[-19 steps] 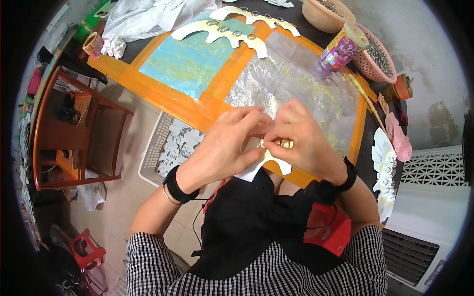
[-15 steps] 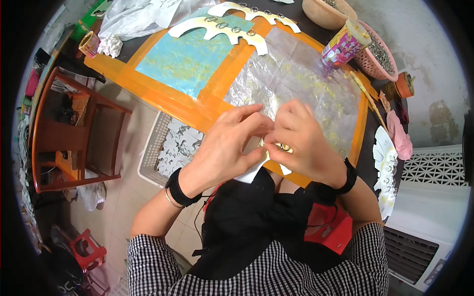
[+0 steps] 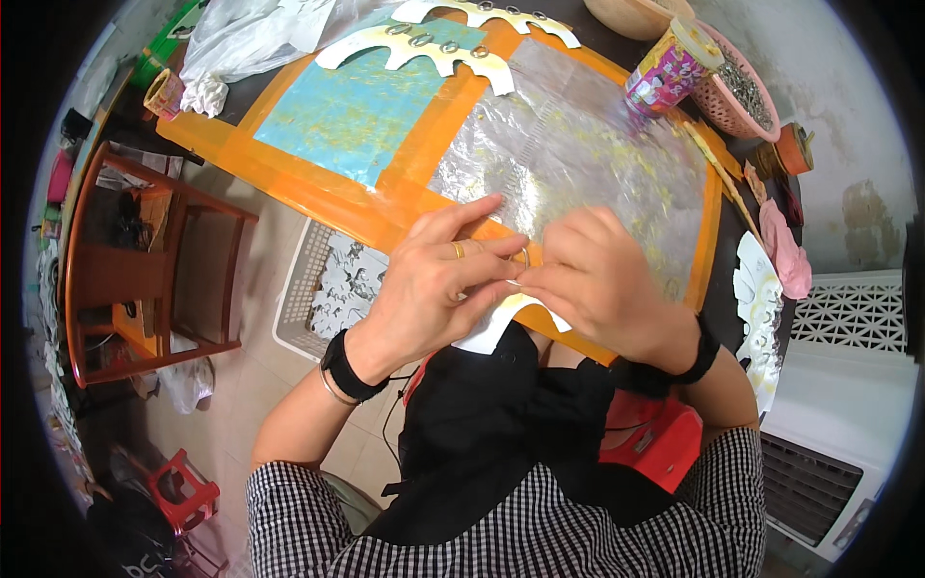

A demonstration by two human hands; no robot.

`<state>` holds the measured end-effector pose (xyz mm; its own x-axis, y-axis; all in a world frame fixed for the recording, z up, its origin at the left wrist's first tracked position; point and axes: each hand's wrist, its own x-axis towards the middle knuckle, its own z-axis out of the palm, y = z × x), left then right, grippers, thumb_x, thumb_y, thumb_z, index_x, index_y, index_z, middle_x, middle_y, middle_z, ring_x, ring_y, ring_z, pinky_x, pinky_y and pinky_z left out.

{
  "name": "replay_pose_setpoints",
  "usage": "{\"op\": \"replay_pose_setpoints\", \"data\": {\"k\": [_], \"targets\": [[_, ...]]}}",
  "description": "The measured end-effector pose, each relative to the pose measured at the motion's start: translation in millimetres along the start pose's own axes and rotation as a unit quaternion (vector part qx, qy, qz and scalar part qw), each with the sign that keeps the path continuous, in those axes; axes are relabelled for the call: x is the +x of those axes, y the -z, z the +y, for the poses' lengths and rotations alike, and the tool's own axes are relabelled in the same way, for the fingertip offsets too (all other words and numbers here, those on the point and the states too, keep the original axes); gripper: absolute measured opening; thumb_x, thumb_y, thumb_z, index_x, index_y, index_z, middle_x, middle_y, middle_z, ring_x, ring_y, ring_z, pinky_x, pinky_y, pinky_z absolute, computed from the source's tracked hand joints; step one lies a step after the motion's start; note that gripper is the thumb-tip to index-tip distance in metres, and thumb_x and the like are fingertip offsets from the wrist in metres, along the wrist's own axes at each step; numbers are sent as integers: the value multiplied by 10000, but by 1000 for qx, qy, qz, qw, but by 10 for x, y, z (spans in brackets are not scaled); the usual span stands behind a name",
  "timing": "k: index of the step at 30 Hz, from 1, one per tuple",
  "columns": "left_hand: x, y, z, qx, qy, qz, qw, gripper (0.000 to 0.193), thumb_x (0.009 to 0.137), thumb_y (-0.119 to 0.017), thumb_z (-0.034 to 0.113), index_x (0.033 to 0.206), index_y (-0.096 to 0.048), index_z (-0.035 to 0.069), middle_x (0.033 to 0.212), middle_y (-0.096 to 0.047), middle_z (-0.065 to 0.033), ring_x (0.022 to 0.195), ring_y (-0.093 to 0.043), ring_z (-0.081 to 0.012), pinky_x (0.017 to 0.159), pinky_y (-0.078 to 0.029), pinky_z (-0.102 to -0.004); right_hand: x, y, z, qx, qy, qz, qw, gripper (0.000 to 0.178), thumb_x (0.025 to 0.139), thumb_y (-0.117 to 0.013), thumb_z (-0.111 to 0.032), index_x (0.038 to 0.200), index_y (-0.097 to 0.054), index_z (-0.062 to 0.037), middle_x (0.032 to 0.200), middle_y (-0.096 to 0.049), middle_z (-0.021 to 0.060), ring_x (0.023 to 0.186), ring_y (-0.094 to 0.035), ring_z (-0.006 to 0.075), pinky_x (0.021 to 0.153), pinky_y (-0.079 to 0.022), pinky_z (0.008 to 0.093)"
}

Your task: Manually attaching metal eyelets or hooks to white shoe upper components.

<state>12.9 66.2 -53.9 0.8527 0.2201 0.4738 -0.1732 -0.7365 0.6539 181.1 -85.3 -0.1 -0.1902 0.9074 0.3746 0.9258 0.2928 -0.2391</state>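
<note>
Near the table's front edge, my left hand (image 3: 436, 279) pinches a white scalloped piece (image 3: 491, 329) with a yellowish smear along it. The thumb and fingers of my right hand (image 3: 595, 284) are closed on the same piece's upper edge, slightly blurred. A thin metal ring (image 3: 522, 256) stands between the fingertips, which partly hide it. Two similar scalloped strips lie at the far side: a nearer strip (image 3: 419, 55) and a farther strip (image 3: 491, 19), both carrying several metal rings.
A blue sheet (image 3: 337, 120) and clear plastic film (image 3: 578, 135) are taped to the table. A purple tub (image 3: 670, 72) stands before a pink basket (image 3: 718, 111) of metal parts. More scalloped pieces (image 3: 756, 308) lie right; a crate (image 3: 299, 299) holds white pieces. A chair (image 3: 125, 265) stands left.
The white piece shows more below my fingers, and the ring now stands up between them. My right hand has turned and moved slightly to the right.
</note>
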Motion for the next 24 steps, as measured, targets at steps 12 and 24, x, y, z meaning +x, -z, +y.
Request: {"op": "replay_pose_setpoints", "data": {"k": [12,24], "targets": [[24,-17,43,17,-1,1,1000,131,792,-805,89,903,-736,104,1104,-780,-29,1324,-560,-376,1033,-442,-468,68,70,246,183,-85,-65,977,120,811,-764,-118,923,-753,-76,858,-609,90,886,-611,291,776,-494,404],[15,31,39,18,-19,6,1000,101,823,-774,83,863,-681,88,1131,-756,-33,1275,-585,-333,1036,-439,-475,187,-16,271,119,-31,-71,990,71,776,-749,-122,766,-687,-88,837,-582,41,855,-598,262,772,-488,394]]}}
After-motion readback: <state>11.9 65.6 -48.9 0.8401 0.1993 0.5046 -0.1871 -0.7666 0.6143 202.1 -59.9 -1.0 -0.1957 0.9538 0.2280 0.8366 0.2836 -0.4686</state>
